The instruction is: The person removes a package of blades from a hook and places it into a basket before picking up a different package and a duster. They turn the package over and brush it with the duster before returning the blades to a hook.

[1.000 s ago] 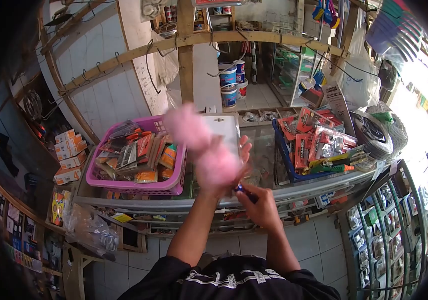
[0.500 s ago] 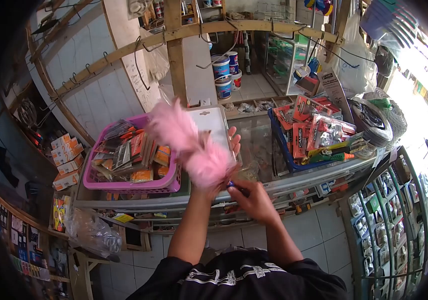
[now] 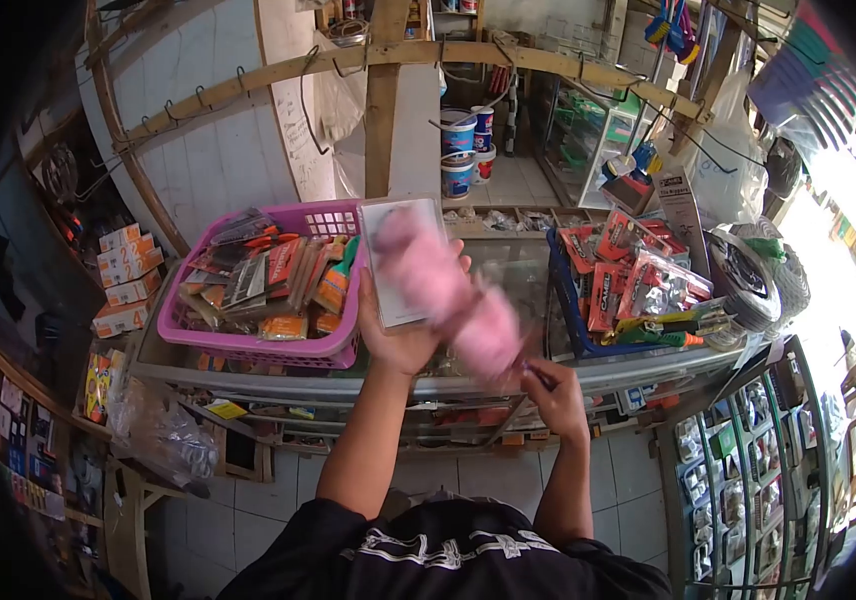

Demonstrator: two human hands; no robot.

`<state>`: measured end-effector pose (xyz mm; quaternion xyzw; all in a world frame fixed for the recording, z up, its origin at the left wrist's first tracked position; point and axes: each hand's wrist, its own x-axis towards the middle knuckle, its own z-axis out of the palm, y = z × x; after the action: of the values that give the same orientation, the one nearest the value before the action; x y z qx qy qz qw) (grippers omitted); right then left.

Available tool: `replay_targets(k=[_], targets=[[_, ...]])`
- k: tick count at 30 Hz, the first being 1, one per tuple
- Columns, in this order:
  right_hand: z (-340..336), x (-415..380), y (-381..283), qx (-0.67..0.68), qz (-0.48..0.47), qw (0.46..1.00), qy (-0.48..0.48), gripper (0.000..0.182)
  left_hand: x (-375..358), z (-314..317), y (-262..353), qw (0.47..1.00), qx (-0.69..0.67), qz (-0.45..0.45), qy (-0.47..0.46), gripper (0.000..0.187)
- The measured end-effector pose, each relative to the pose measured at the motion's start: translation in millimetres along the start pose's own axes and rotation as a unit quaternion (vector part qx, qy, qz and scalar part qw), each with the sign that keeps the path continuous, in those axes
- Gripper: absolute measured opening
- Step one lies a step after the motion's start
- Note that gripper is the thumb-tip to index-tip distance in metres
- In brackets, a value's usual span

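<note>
My left hand (image 3: pixel 400 342) grips a flat white rectangular pack (image 3: pixel 388 285) from below and along its sides, holding it tilted up over the glass counter. My right hand (image 3: pixel 558 398) is closed round the thin handle of a fluffy pink duster (image 3: pixel 488 335), blurred by motion. The duster slants up and left across the pack, covering much of its face and right side. Just left of the pack is a pink plastic basket (image 3: pixel 260 345) filled with packaged goods.
A blue basket (image 3: pixel 580 345) of red-carded packs and tools stands on the counter's right, beside coiled rope (image 3: pixel 748 280). A wooden rail with wire hooks (image 3: pixel 388 58) crosses overhead. The glass counter (image 3: pixel 438 385) has a metal front edge. Small orange-and-white boxes (image 3: pixel 130 270) are stacked at left.
My right hand has moved right, away from my left wrist, and the duster has swung right and down with it. The left hand and its pack now show more fully.
</note>
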<state>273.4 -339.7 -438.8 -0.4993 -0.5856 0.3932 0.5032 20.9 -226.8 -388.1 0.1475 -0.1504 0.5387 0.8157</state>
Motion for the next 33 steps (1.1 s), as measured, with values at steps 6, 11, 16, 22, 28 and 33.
replay_targets(k=[6,11,16,22,28,33], targets=[[-8.0,-4.8,-6.9,-0.072,-0.017,0.997,-0.016,0.022,-9.0,30.5,-5.9,0.972,0.206,0.114,0.013,0.094],[31.6,-11.9,-6.7,0.059,0.032,0.993,-0.095,0.029,-2.9,13.5,-5.5,0.992,0.063,0.082,-0.072,0.083],[70.4,0.8,-40.5,0.028,0.027,0.999,0.014,0.028,-18.5,-14.1,-20.8,0.962,0.223,0.099,0.119,0.093],[43.9,7.1,-40.4,-0.005,-0.044,0.998,-0.050,0.024,-35.6,9.9,-28.0,0.989,0.147,0.003,0.030,0.086],[40.0,-5.6,-43.6,-0.012,0.028,0.998,-0.050,0.019,-35.6,33.9,-3.7,0.966,0.256,-0.001,-0.030,0.083],[30.7,0.2,-33.6,-0.046,-0.009,0.999,-0.014,0.019,-33.3,-11.3,15.9,0.992,0.047,0.003,-0.119,0.086]])
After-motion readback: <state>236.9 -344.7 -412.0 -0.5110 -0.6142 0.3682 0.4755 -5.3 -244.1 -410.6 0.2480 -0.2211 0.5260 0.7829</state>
